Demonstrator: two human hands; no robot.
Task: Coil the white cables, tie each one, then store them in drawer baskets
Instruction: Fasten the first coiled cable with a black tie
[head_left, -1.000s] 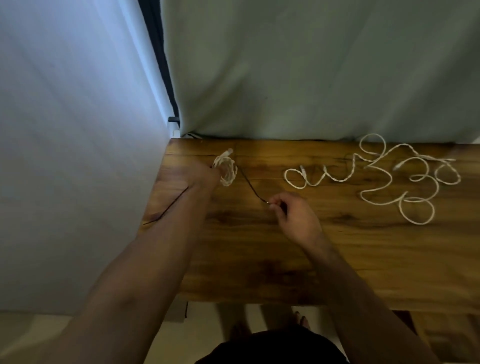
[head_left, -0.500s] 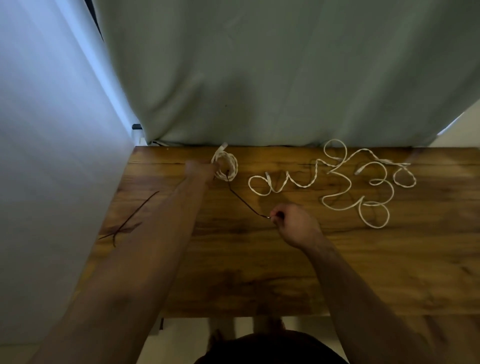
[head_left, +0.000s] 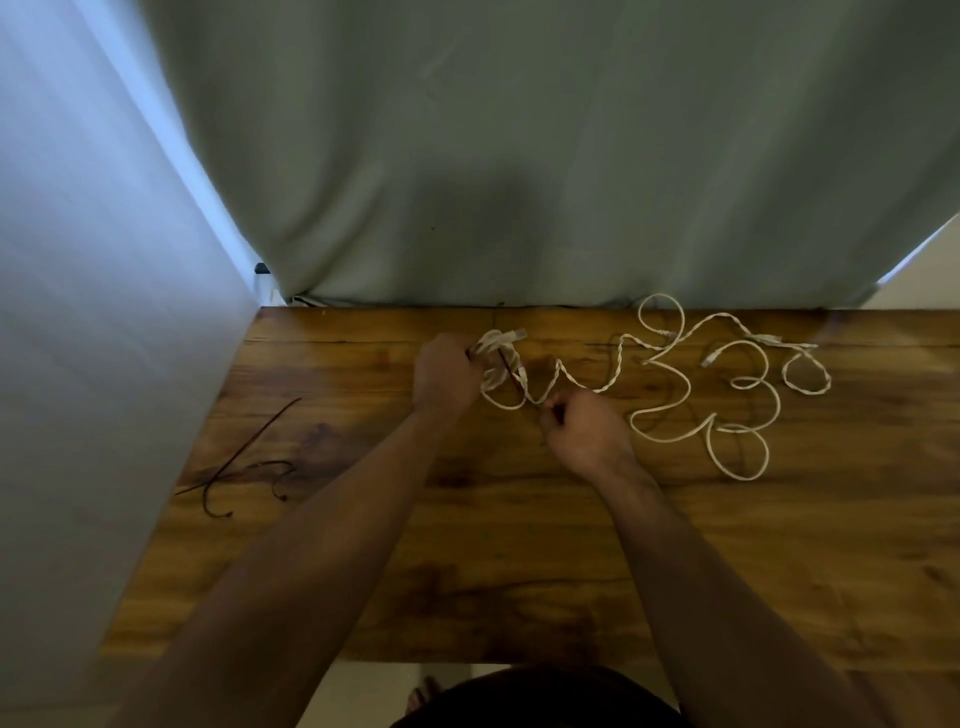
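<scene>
The right hand has come in closer to the left hand than it was a moment ago. The dark tie between them looks shorter now. The coiled cable is near the far edge of the tabletop, partly hidden by the left hand. It is hard to see how the tie goes round it. The left fingers are curled round the coil. The right fingers are closed, pinching the tie's end. The loose cables lie to the right. Spare ties lie far left.
</scene>
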